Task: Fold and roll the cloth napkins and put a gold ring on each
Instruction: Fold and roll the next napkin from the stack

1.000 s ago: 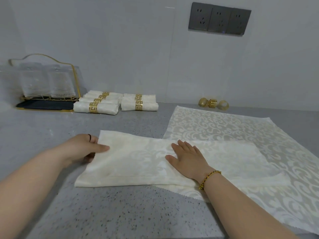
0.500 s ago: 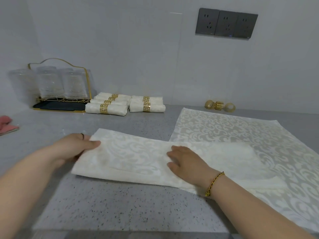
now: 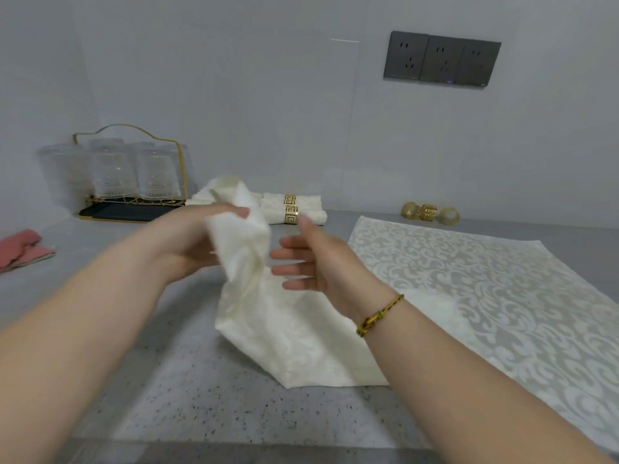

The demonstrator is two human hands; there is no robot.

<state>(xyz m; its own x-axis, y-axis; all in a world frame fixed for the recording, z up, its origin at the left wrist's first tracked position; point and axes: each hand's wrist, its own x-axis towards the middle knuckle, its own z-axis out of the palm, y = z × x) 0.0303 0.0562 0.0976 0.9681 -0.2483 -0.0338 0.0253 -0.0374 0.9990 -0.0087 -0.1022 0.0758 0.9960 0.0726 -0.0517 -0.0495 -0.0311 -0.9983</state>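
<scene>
My left hand (image 3: 187,244) grips the left end of a folded cream napkin (image 3: 288,333) and holds it raised above the counter, so the cloth hangs down to its lower end on the grey surface. To the right of the lifted cloth, my right hand (image 3: 315,262) is in the air with straight fingers that hold nothing. A second patterned napkin (image 3: 495,296) lies spread flat on the right. Rolled napkins with gold rings (image 3: 290,209) lie by the wall, partly hidden behind the raised cloth. Three loose gold rings (image 3: 430,213) sit farther right.
A gold wire rack with upturned glasses (image 3: 134,172) stands at the back left on a dark tray. A pink cloth (image 3: 21,249) lies at the far left edge. Dark wall sockets (image 3: 442,60) are above the speckled grey counter (image 3: 207,413).
My left hand has lifted the napkin's left end off the counter and swung it toward the middle. My right hand has come off the cloth and risen beside it.
</scene>
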